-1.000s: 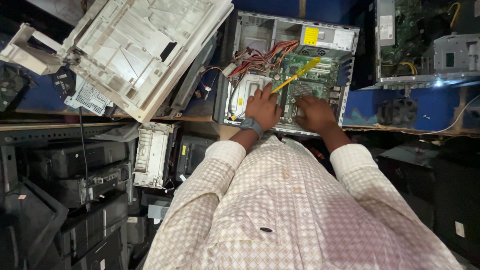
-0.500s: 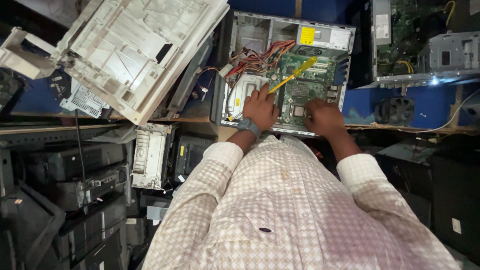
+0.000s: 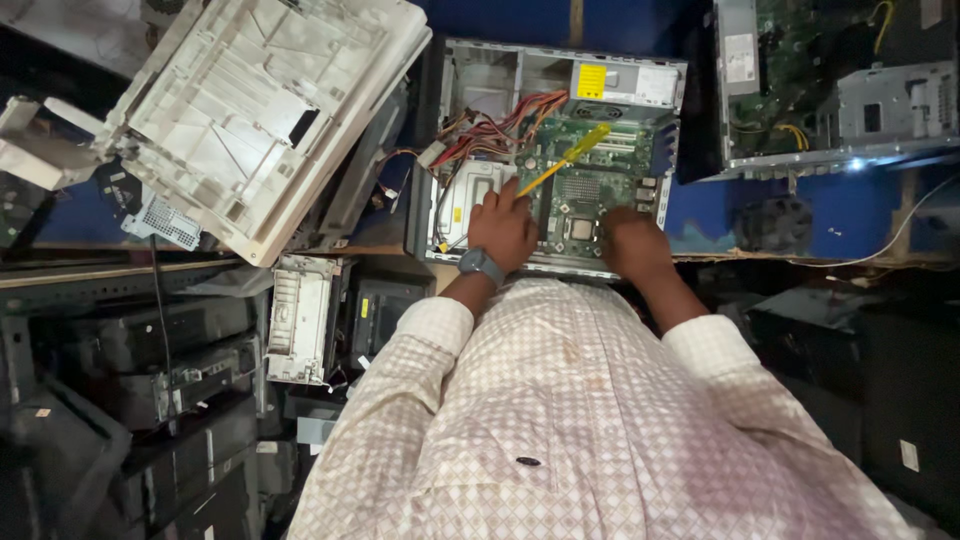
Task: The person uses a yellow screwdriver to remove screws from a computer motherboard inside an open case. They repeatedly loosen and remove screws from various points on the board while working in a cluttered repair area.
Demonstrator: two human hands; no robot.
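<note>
An open desktop computer case (image 3: 455, 150) lies on a blue bench with its green motherboard (image 3: 590, 190) and red and yellow wiring exposed. My left hand (image 3: 502, 228), with a wristwatch, rests on the metal drive cage beside the board. A yellow-handled screwdriver (image 3: 570, 155) slants from its fingertips up over the board; whether the fingers grip it is unclear. My right hand (image 3: 635, 242) sits with curled fingers on the board's near edge by the processor socket, and what is under it is hidden.
A large white plastic printer shell (image 3: 250, 110) lies tilted at the left. A second opened computer case (image 3: 830, 90) stands at the right. Below the bench edge, dark shelves (image 3: 150, 370) hold stacked black devices and a white part (image 3: 300, 320).
My right hand has drawn slightly back toward the case's near edge. The left hand and screwdriver stay in place; the view has shifted a little.
</note>
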